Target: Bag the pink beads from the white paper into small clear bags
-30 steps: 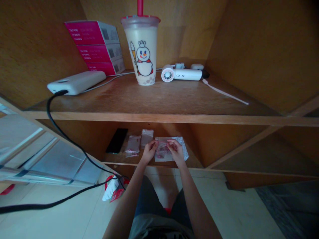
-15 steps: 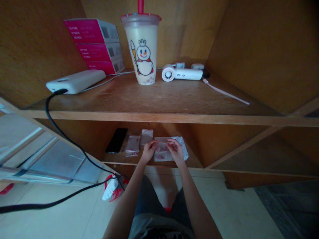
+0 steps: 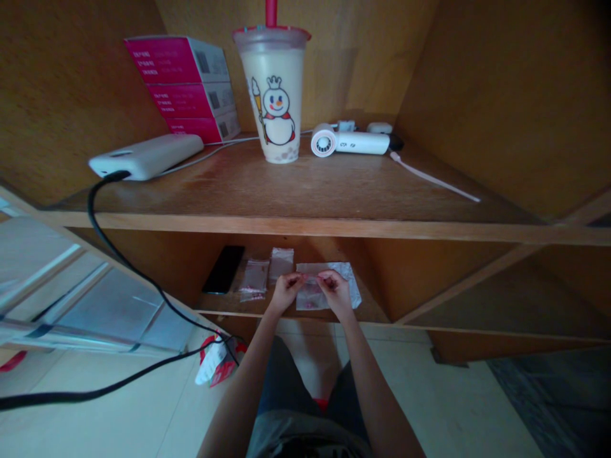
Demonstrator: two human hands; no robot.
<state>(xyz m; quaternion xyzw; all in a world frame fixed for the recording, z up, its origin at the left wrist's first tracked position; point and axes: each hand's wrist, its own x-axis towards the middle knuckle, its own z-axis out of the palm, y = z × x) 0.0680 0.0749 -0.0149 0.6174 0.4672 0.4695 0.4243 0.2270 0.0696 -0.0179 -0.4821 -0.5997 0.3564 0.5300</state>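
On the lower shelf, my left hand (image 3: 286, 291) is closed in a pinch. Opposite it, my right hand (image 3: 335, 292) pinches too, its fingertips a short gap away. Something thin and faint seems to run between the two pinches, too small to make out. Right under them lies a translucent plastic bag (image 3: 305, 298) with tiny pinkish-red bits near its lower edge. A whitish patterned sheet or packet (image 3: 354, 283) sticks out on the right. Left of my hands are a small clear bag (image 3: 255, 275) with reddish bits at its bottom and another small clear bag (image 3: 281, 262).
A black phone (image 3: 224, 270) lies left of the bags. Above, the upper shelf (image 3: 305, 191) carries a milk-tea cup (image 3: 275, 95), pink boxes (image 3: 184, 63), a white power bank (image 3: 147, 156) and a handheld fan (image 3: 360, 142). A black cable (image 3: 138, 270) hangs down at left.
My fingertips have moved closer together over the bag, the right hand shifting slightly left. Bags, phone and the upper-shelf things stay where they were.
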